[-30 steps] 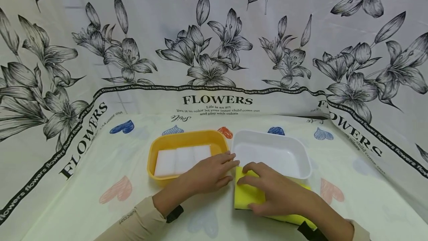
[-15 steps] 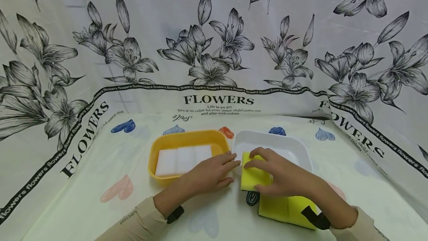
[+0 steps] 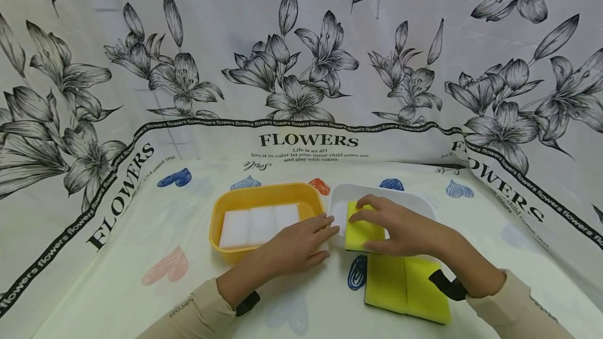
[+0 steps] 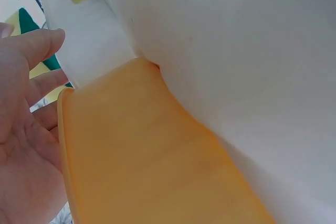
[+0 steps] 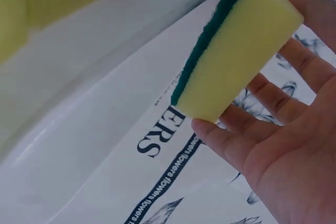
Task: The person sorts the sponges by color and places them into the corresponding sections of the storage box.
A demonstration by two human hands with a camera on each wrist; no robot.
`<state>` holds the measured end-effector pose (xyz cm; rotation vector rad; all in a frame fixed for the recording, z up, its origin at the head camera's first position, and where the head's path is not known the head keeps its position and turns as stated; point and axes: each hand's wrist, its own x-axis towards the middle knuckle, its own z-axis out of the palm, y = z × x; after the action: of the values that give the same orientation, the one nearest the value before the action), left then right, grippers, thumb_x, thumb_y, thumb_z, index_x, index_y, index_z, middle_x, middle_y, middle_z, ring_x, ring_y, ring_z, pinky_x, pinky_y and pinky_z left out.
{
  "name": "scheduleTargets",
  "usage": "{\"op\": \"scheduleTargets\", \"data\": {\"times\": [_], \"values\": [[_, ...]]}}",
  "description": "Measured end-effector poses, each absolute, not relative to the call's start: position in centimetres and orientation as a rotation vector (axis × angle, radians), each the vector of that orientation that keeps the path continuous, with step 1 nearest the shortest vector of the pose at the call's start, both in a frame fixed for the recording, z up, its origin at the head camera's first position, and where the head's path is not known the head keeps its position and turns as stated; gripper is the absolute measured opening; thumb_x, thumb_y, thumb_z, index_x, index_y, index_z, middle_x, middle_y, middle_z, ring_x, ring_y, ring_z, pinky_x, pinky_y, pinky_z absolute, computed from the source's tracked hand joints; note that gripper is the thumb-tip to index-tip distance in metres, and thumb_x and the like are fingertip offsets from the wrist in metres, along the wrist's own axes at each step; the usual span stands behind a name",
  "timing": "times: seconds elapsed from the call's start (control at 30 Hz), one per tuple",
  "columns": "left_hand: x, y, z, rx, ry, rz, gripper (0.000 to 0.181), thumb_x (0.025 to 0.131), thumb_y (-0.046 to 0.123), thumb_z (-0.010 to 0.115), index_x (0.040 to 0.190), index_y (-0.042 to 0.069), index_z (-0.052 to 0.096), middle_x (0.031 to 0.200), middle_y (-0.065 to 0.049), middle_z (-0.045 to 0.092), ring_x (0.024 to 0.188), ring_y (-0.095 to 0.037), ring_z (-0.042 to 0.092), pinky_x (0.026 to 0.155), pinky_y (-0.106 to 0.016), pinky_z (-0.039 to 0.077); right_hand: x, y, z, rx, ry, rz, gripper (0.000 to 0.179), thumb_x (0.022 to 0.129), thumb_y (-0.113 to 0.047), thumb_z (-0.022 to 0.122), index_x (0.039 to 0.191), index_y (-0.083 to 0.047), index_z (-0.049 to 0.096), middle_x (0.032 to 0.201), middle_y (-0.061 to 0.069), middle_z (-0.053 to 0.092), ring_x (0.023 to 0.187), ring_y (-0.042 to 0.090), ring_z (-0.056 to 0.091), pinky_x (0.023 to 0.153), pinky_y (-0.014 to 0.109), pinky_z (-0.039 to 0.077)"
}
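In the head view, my right hand [image 3: 405, 226] holds a yellow scouring sponge [image 3: 364, 232] by its edges above the near left part of a white tub [image 3: 335, 208]. The right wrist view shows the dark green scouring layer of this sponge [image 5: 239, 51] and the thumb and fingertips on its ends. My left hand [image 3: 297, 242] lies over the near right side of an orange-yellow tub [image 3: 215, 218], its fingers extended toward the white tub. In the left wrist view its thumb stands apart and some fingers are partly hidden by the orange-yellow tub [image 4: 136, 140].
Several white foam blocks [image 3: 261, 224] lie side by side in the orange-yellow tub. Two more yellow scouring sponges [image 3: 386, 286] lie together on the table in front of the white tub. A heart-printed cloth [image 3: 113, 286] covers the table, and a flower-printed curtain [image 3: 198, 30] stands behind.
My right hand has lifted one sponge from the row and moved it forward, over the white tub. Two sponges stay on the table. My left hand has hardly moved.
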<state>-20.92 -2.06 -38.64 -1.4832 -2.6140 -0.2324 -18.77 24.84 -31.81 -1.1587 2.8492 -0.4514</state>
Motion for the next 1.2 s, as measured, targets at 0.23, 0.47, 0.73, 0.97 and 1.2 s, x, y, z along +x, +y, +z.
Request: {"op": "scheduleTargets", "data": {"times": [0.23,0.47,0.73,0.97,1.2], "values": [[-21.0,-2.1,-38.8,-1.485,-2.607,-0.212,0.057,0.099,0.035,0.064,0.148,0.012,0.049,0.152,-0.010,0.046,0.142,-0.022,0.040,0.112,-0.034,0.036,-19.7,25.1,-31.8,-1.134,2.844,-0.439,0.049,0.085,-0.027,0.081,0.131,-0.021,0.064,0.136,0.007,0.053,0.118,0.025,0.056,0.096,0.044,0.053],[-20.9,-2.2,-39.0,-1.494,-2.625,-0.226,0.058,0.099,0.035,0.065,0.149,0.013,0.048,0.154,-0.009,0.044,0.143,-0.021,0.038,0.113,-0.033,0.035,-21.0,25.5,-32.2,-1.134,2.866,-0.426,0.051,0.085,-0.026,0.082,0.132,-0.018,0.064,0.135,0.009,0.053,0.116,0.028,0.058,0.095,0.047,0.053],[-21.2,-2.2,-39.2,-1.487,-2.619,-0.206,0.060,0.098,0.034,0.066,0.150,0.013,0.046,0.154,-0.009,0.043,0.143,-0.021,0.037,0.112,-0.034,0.036,-22.2,25.6,-32.5,-1.071,2.886,-0.411,0.051,0.085,-0.026,0.082,0.132,-0.017,0.064,0.136,0.011,0.053,0.115,0.029,0.059,0.094,0.046,0.054],[-21.2,-2.2,-39.1,-1.497,-2.616,-0.215,0.060,0.098,0.032,0.067,0.151,0.013,0.046,0.155,-0.010,0.042,0.144,-0.022,0.036,0.113,-0.034,0.035,-23.2,25.4,-33.1,-1.052,2.865,-0.398,0.053,0.085,-0.025,0.082,0.133,-0.017,0.062,0.138,0.011,0.052,0.116,0.029,0.058,0.096,0.046,0.053],[-21.2,-2.2,-39.1,-1.500,-2.628,-0.251,0.060,0.098,0.030,0.067,0.150,0.013,0.046,0.156,-0.010,0.041,0.145,-0.021,0.035,0.113,-0.035,0.034,-24.3,24.9,-34.1,-1.013,2.846,-0.351,0.045,0.085,-0.026,0.082,0.123,-0.018,0.061,0.133,0.009,0.053,0.108,0.024,0.059,0.095,0.041,0.053]]}}
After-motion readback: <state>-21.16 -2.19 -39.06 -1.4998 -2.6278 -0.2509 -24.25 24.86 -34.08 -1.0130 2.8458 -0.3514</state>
